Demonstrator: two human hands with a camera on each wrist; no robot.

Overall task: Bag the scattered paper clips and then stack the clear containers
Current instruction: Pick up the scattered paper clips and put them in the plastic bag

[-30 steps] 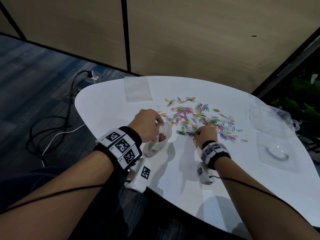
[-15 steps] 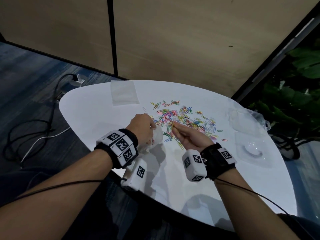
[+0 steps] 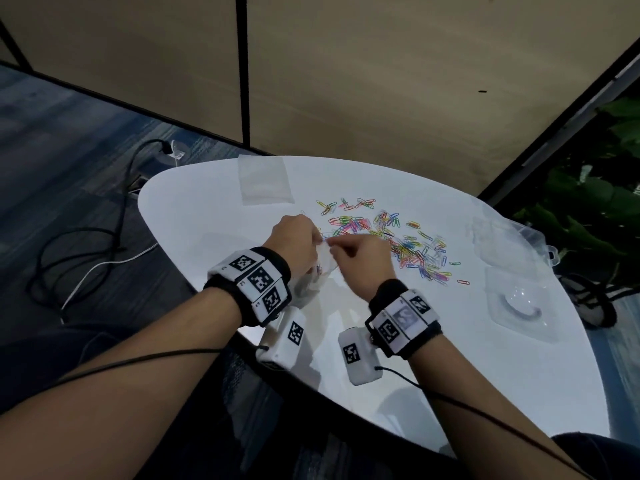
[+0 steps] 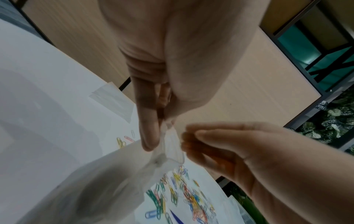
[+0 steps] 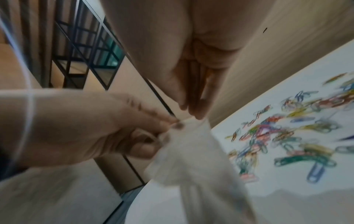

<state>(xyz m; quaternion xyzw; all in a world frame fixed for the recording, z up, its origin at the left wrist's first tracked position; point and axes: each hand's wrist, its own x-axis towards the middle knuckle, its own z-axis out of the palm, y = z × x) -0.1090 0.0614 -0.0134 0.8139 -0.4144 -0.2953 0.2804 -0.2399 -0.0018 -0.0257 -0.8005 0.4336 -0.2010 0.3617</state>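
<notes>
The left hand (image 3: 294,245) pinches the rim of a small clear plastic bag (image 4: 107,178) between thumb and fingers (image 4: 149,133), holding its mouth raised above the desk (image 3: 450,375) near the near-left edge; the bag hangs down from that pinch, long axis roughly vertical, with a few clips visible inside in the head view. The right hand (image 3: 363,263) is at the bag mouth, fingertips (image 5: 193,109) bunched together and pointing down into the opening; whether a clip is held between them cannot be told. The loose coloured paper clips (image 3: 398,240) lie in a spread toward the middle and far side of the desk, directly right of the bag, so the right hand is the nearer one to them. A second flat bag (image 3: 265,180) lies at the far-left edge. The clear containers (image 3: 512,271) sit at the right edge, unstacked. Judgement: bagging is at an early stage, most clips outstanding.
</notes>
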